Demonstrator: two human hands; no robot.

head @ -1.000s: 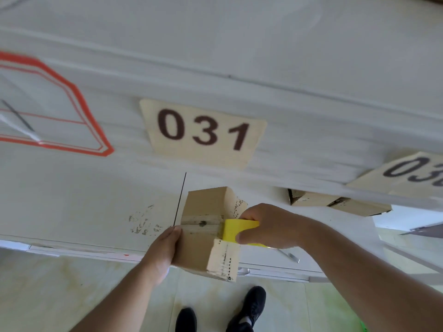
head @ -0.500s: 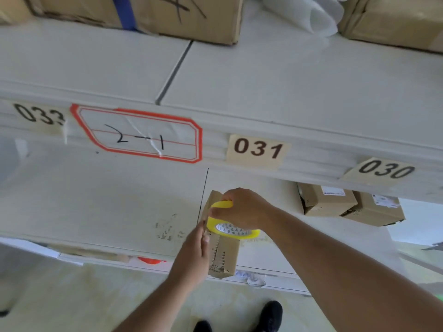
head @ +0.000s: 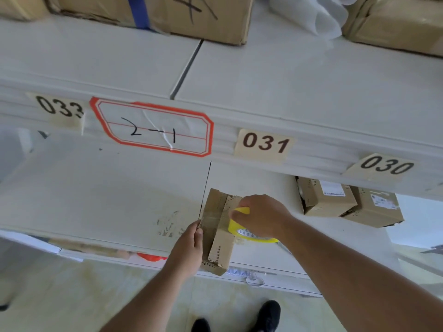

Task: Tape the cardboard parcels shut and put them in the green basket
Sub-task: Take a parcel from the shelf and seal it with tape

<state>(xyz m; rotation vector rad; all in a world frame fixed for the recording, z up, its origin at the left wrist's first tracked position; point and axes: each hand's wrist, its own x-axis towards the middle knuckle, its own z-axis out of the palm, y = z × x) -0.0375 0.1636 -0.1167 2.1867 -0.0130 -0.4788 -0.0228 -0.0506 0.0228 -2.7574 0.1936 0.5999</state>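
Note:
A small cardboard parcel [head: 219,226] stands on the front edge of the lower white shelf [head: 103,202], with a clear tape band across it. My left hand [head: 190,248] grips the parcel's left side, thumb pressed on the tape. My right hand [head: 260,218] holds a yellow tape roll [head: 249,233] against the parcel's right side. Two more small parcels [head: 326,200] [head: 374,207] sit further right on the same shelf. The green basket is not in view.
The upper shelf [head: 287,87] carries big cardboard boxes [head: 206,15] and white plastic wrap [head: 309,13]. Its front edge bears labels 033, 2-1, 031 and 030. Below lie pale floor tiles [head: 48,295] and my black shoes [head: 268,312].
The view has tilted up and pulled back, bringing the upper shelf into sight. The parcel has been turned on end, and the tape roll has moved around to its right side.

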